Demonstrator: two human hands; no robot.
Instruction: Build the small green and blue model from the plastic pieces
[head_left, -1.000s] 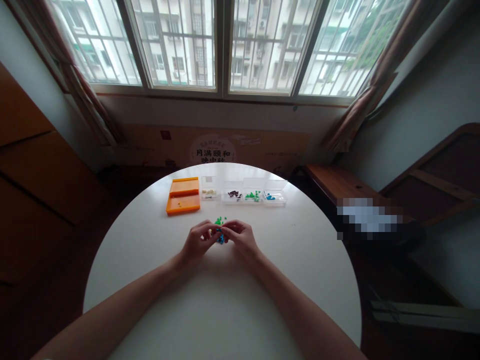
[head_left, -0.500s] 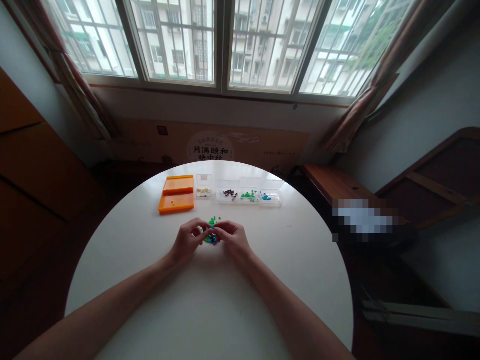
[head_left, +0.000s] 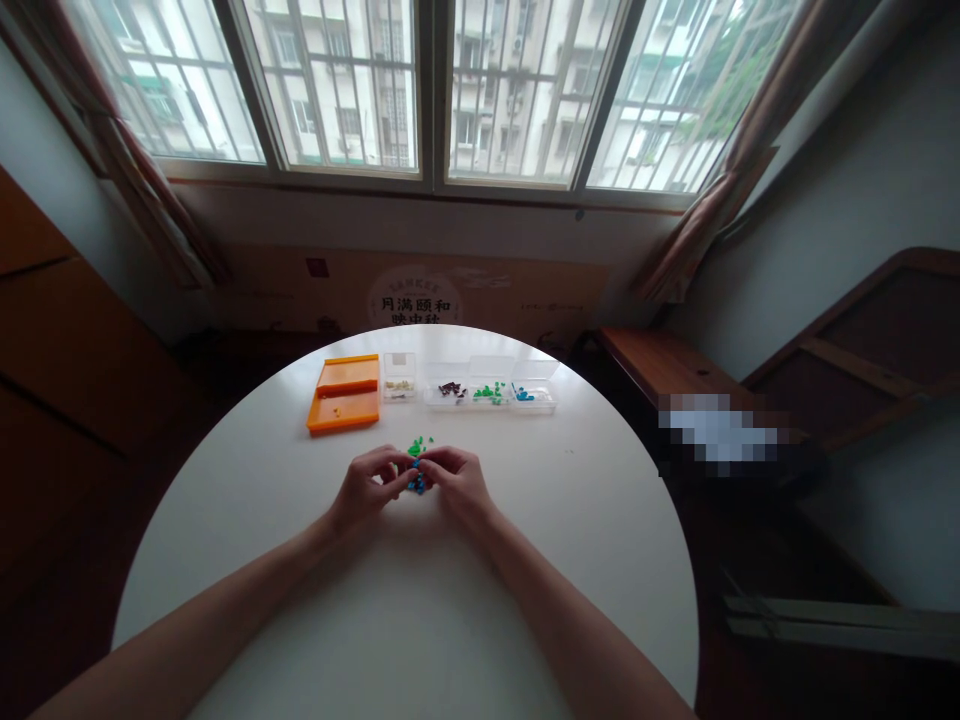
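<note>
Over the near middle of the white table (head_left: 315, 580), my left hand (head_left: 369, 480) and my right hand (head_left: 459, 478) meet with their fingers pinched together. Between the fingertips is a small cluster of blue and green building pieces (head_left: 417, 483), partly covered by my fingers. Both hands seem to grip it, though the exact shape is too small to make out. Just beyond my fingertips, loose green pieces (head_left: 417, 444) lie on the tabletop.
An open orange case (head_left: 345, 408) with a few small yellowish bits stands at the back left. Beside it are a small clear box (head_left: 399, 395) of cream pieces and a clear divided box (head_left: 450, 405) with dark, green and blue pieces. Tiny bits lie right of my hands.
The whole view has shifted slightly, so the table sits a little further left. My hands stay together around the cluster, with only slight finger movement.
</note>
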